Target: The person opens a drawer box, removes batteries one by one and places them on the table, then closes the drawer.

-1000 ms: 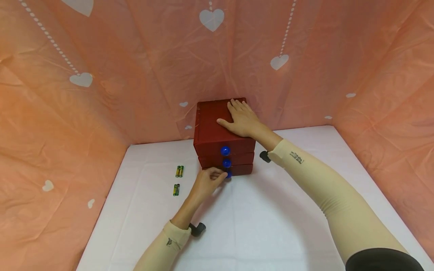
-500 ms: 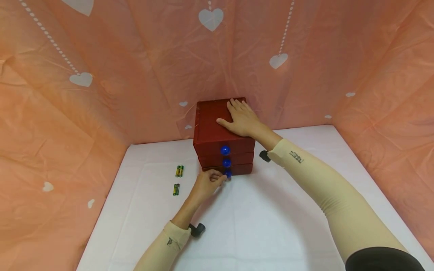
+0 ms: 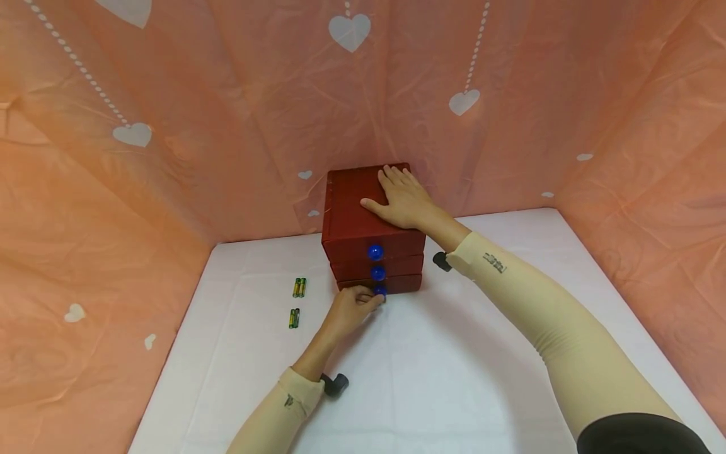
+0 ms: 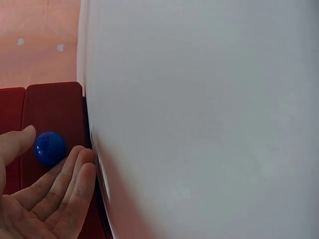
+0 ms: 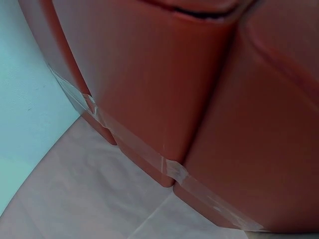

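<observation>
A dark red chest of three stacked drawers [image 3: 354, 208] stands at the table's back, every drawer pushed in. Blue round knobs mark the drawers, with a top knob [image 3: 375, 252] and a middle knob [image 3: 377, 273]. My left hand [image 3: 350, 310] is at the bottom knob [image 4: 50, 148]. In the left wrist view its fingers extend behind that knob, and the thumb stands slightly apart from it. Spread flat, my right hand [image 3: 404, 198] rests on the chest's top. The right wrist view shows the chest's side with clear tape [image 5: 139, 142], but not the hand.
Two pairs of small green-and-gold batteries lie left of the chest, a farther pair [image 3: 299, 287] and a nearer pair [image 3: 294, 318]. A white cloth covers the table [image 3: 454, 378]. A peach curtain with white hearts [image 3: 255, 126] hangs close behind the chest.
My left hand shifts slightly right at the bottom knob, with its thumb now lower beside it. The right hand stays on the chest's top. The drawers look unmoved.
</observation>
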The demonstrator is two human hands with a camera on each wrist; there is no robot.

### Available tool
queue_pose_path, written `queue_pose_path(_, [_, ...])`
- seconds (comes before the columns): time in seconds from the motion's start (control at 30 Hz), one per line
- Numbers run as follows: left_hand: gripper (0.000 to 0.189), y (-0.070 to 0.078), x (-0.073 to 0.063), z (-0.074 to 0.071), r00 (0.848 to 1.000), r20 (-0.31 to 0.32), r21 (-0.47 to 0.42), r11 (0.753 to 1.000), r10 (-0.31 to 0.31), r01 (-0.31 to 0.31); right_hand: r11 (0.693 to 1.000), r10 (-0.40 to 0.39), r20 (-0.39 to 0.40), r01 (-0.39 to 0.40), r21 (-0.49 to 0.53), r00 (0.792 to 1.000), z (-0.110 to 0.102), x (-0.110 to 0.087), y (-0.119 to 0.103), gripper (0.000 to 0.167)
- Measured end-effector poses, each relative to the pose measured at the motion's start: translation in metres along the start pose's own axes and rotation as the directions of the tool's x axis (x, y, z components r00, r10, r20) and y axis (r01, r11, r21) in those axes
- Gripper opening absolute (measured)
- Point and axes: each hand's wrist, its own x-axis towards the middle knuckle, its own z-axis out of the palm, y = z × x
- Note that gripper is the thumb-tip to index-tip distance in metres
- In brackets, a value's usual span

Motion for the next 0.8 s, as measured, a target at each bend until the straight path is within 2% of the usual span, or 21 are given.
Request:
queue_pose_path(0.23, [0.031,0.001,0.004,0.003,1.000,-0.010,0.005,1.000,-0.024,0.024,1.000,0.000,-0.002,0.000,-0.003,1.000,0.000,0.002,0.000,0.092])
queue_pose_path(0.53, [0.038,-0.001,0.009,0.008,1.000,-0.030,0.013,1.000,-0.004,0.004,1.000,-0.003,-0.005,0.003,-0.005,1.000,0.001,0.002,0.001,0.092])
queue_pose_path(0.8, [0.041,-0.002,0.012,0.010,0.999,-0.041,0.009,0.999,-0.030,0.030,1.000,0.000,-0.003,0.000,0.000,1.000,0.000,0.000,0.000,0.093])
